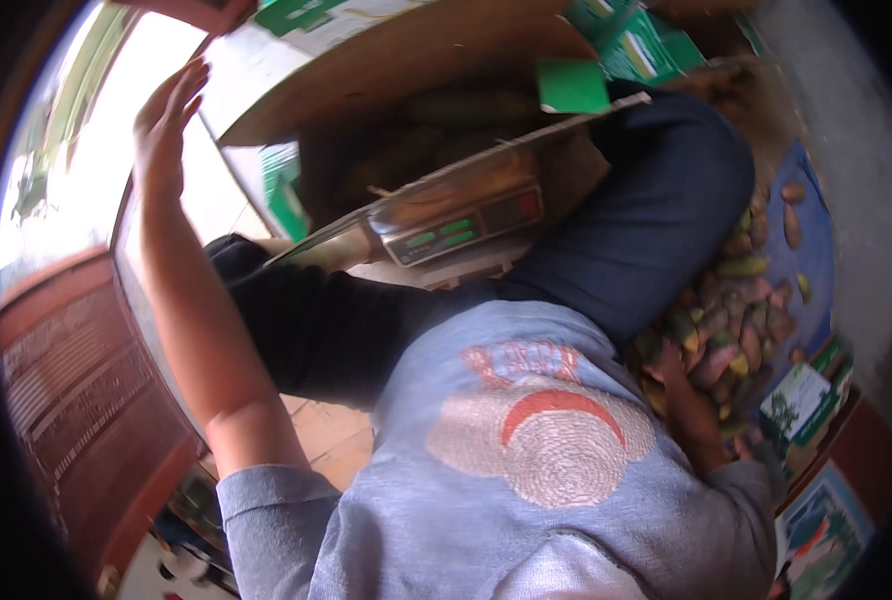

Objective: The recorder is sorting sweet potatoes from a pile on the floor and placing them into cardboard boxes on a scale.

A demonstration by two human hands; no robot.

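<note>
My left hand (166, 140) is raised at the upper left, fingers stretched out, with nothing in it. To my right, my right hand (672, 364) reaches down into a heap of oblong produce (716, 340), pinkish-brown, green and yellow; it looks like tubers, but the kind is unclear. Its fingers are blurred and partly hidden among the pieces. In front of me stands a large open cardboard box (436, 60), its dark inside holding long shapes that I cannot make out. A digital scale (461, 228) with lit green displays sits against its near wall, between my legs.
A blue sheet (816, 270) lies under the heap, with a few loose pieces on it. Beside it, at the lower right, is a green and white carton (804, 400). Reddish-brown wooden furniture (96, 390) stands at the left, and tiled floor (331, 435) shows below my left leg.
</note>
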